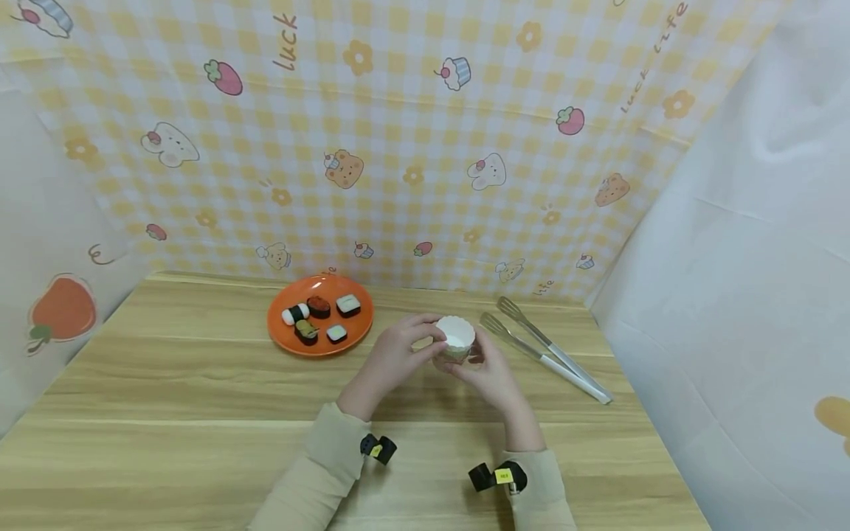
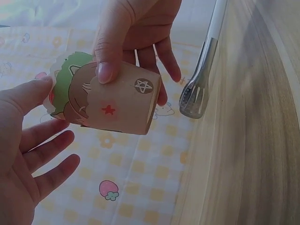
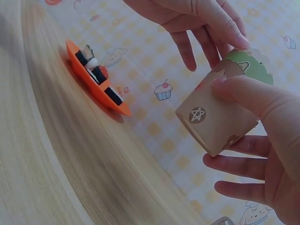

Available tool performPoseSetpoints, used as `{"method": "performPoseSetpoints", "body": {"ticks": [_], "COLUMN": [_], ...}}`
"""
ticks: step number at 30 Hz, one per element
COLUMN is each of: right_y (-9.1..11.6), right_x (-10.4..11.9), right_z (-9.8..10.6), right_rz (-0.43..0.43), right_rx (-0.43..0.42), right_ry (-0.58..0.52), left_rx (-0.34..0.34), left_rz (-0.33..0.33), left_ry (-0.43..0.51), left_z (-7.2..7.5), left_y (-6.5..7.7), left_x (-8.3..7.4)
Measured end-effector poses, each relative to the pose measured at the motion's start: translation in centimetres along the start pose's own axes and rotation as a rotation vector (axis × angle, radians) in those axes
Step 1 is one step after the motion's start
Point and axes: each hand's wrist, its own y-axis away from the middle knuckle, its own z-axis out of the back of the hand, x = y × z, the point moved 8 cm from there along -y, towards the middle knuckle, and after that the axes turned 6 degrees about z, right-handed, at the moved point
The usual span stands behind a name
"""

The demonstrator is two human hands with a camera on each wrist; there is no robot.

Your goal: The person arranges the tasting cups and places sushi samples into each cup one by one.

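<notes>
A paper baking cup point(image 1: 457, 332) with a white inside and a scalloped rim is held up between both hands. Its side is brown with a green band, an animal drawing and small stars, as the left wrist view shows. My left hand point(image 1: 401, 345) pinches the cup at its rim with thumb and forefinger, the other fingers spread. From the opposite side, my right hand point(image 1: 490, 370) grips the cup's wall, its thumb point(image 3: 236, 91) lying along the side and the fingers behind. The cup's mouth faces up toward the head camera.
An orange plate point(image 1: 285, 346) with several sushi pieces point(image 1: 319, 307) sits at the back left. Metal tongs point(image 1: 554, 354) with slotted ends and pale handles lie to the right. A yellow checked cloth point(image 1: 398, 133) hangs behind the wooden table point(image 1: 166, 413).
</notes>
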Motion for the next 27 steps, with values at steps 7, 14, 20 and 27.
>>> {"method": "performPoseSetpoints", "body": {"ticks": [7, 14, 20, 27], "right_y": [0.0, 0.1, 0.1, 0.1], "right_x": [-0.2, -0.3, -0.4, -0.6], "right_z": [0.0, 0.1, 0.1, 0.1], "right_rz": [-0.012, -0.019, -0.026, 0.012], "right_rx": [-0.003, 0.001, 0.009, 0.020], "right_ry": [0.020, 0.033, 0.037, 0.055], "left_rx": [-0.007, -0.010, -0.032, -0.040], "left_rz": [-0.001, -0.012, -0.031, -0.052], "left_ry": [0.022, 0.008, -0.005, -0.006], "left_z": [0.4, 0.7, 1.3, 1.9], "left_y": [-0.2, -0.5, -0.8, -1.3], "left_x": [-0.2, -0.4, -0.9, -1.3]}}
